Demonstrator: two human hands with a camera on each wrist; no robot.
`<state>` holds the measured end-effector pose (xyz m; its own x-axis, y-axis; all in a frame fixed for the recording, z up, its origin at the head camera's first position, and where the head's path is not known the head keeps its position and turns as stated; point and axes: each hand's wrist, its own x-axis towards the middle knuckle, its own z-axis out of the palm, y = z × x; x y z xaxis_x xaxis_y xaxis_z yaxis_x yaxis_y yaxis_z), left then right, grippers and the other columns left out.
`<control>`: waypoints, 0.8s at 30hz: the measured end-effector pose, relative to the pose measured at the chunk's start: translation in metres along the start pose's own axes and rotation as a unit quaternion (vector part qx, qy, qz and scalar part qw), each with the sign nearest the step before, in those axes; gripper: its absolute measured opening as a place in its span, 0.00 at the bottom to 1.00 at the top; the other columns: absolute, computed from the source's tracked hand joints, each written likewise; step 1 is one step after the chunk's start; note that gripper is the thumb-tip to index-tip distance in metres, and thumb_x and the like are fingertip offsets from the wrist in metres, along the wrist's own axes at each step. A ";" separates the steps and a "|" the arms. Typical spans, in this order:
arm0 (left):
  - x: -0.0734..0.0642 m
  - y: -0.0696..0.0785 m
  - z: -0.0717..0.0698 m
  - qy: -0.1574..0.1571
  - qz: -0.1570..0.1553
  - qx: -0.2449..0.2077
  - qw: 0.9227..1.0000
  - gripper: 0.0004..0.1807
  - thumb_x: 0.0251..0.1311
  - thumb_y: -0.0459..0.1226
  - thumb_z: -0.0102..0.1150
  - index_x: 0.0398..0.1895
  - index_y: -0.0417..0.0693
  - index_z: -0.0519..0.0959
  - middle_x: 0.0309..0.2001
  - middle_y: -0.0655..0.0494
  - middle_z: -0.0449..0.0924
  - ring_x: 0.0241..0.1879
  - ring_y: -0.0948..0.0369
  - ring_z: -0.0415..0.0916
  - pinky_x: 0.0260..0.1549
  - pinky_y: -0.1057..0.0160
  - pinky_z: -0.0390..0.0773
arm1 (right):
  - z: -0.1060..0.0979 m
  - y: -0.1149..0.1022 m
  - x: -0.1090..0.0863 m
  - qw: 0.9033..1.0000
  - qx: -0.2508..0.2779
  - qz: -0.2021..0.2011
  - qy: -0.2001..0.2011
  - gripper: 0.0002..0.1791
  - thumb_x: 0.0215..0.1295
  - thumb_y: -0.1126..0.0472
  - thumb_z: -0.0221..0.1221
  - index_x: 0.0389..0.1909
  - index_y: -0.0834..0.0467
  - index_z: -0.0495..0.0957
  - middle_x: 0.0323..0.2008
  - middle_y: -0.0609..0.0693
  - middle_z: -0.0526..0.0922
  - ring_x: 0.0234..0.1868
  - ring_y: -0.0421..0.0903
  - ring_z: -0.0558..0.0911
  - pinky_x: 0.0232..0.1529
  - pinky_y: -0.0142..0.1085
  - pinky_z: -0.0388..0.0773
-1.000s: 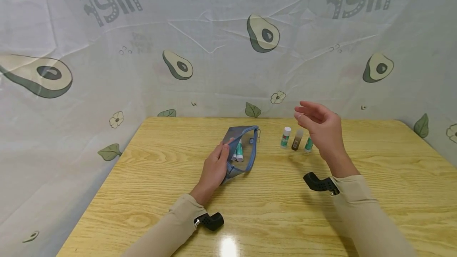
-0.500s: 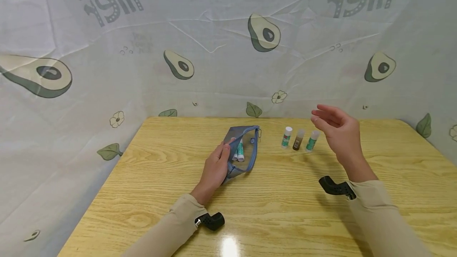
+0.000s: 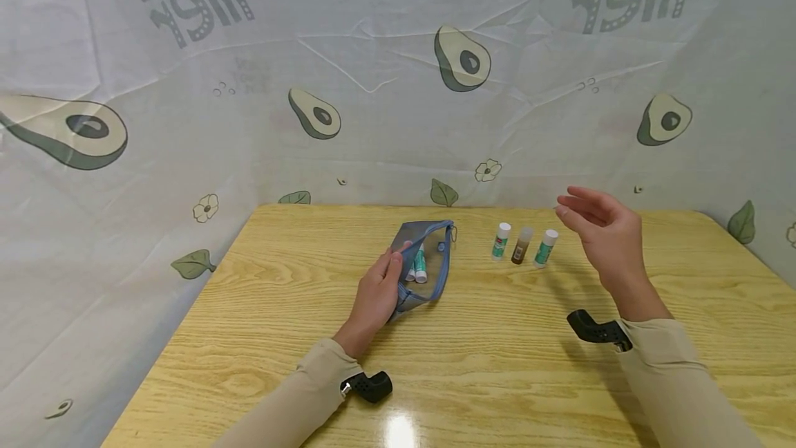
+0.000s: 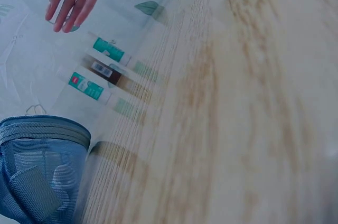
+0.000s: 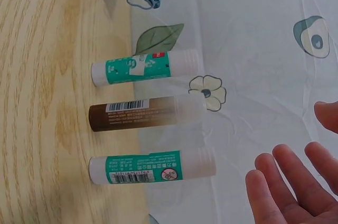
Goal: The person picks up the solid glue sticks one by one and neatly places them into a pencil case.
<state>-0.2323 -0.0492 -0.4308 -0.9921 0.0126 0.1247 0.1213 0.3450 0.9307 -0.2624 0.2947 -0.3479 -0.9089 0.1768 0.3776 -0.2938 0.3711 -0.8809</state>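
Note:
My left hand [image 3: 376,293] grips the near left side of a blue mesh zipper pouch [image 3: 443,275], its mouth unzipped and facing right. Inside lie green-and-white glue sticks [image 3: 421,265], partly hidden by the mesh and fingers. To the right of the pouch stand a green glue stick [image 3: 500,243], a brown tube with a clear cap [image 3: 521,247] and another green glue stick [image 3: 544,250], all upright in a row. Beyond the row on the right, my right hand [image 3: 612,240] hovers above the table, fingers loosely bent and holding nothing. The right wrist view shows its fingertips [image 5: 282,155] apart from the tubes.
The wooden table [image 3: 485,358] spreads under both arms. Behind it and along its sides hangs a pale cloth [image 3: 373,151] printed with avocados, leaves and flowers. A black wrist mount [image 3: 368,387] sits on the left sleeve, and a second black mount [image 3: 597,330] on the right.
My right hand has drawn away to the right from the standing tubes, so the rightmost glue stick is now fully seen. My left hand and the pouch have stayed in place.

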 end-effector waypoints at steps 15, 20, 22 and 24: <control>0.001 -0.002 0.000 0.001 -0.001 0.006 1.000 0.27 0.86 0.54 0.37 0.79 0.63 0.71 0.84 0.45 0.59 0.84 0.43 0.54 0.81 0.36 0.57 | 0.000 0.023 0.003 0.998 -0.012 0.028 -0.055 0.34 0.76 0.51 0.65 0.78 0.58 0.70 0.49 0.22 0.81 0.48 0.18 0.81 0.47 0.13 0.77; 0.001 -0.003 0.000 -0.003 -0.003 0.007 1.000 0.27 0.86 0.54 0.37 0.79 0.64 0.71 0.84 0.45 0.58 0.84 0.44 0.53 0.81 0.36 0.57 | 0.004 0.032 0.001 0.996 -0.015 0.037 -0.085 0.34 0.77 0.52 0.64 0.78 0.60 0.69 0.50 0.23 0.80 0.47 0.18 0.81 0.47 0.15 0.79; 0.001 -0.003 0.001 -0.003 -0.001 0.007 1.000 0.26 0.86 0.54 0.37 0.79 0.64 0.71 0.84 0.45 0.58 0.84 0.44 0.53 0.81 0.37 0.57 | 0.005 0.035 0.001 0.995 -0.009 0.040 -0.095 0.31 0.77 0.53 0.64 0.76 0.59 0.71 0.50 0.25 0.80 0.47 0.19 0.82 0.47 0.17 0.81; 0.001 -0.003 0.000 -0.003 -0.001 0.007 1.000 0.26 0.86 0.54 0.37 0.79 0.65 0.71 0.84 0.45 0.58 0.84 0.44 0.53 0.81 0.37 0.57 | 0.005 0.038 0.001 0.994 -0.002 0.048 -0.103 0.28 0.77 0.55 0.64 0.72 0.57 0.73 0.49 0.26 0.81 0.46 0.21 0.83 0.47 0.19 0.83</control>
<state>-0.2341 -0.0498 -0.4333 -0.9924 0.0175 0.1214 0.1196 0.3581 0.9260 -0.2757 0.3042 -0.3821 -0.9739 0.0216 0.2259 -0.2026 0.3655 -0.9085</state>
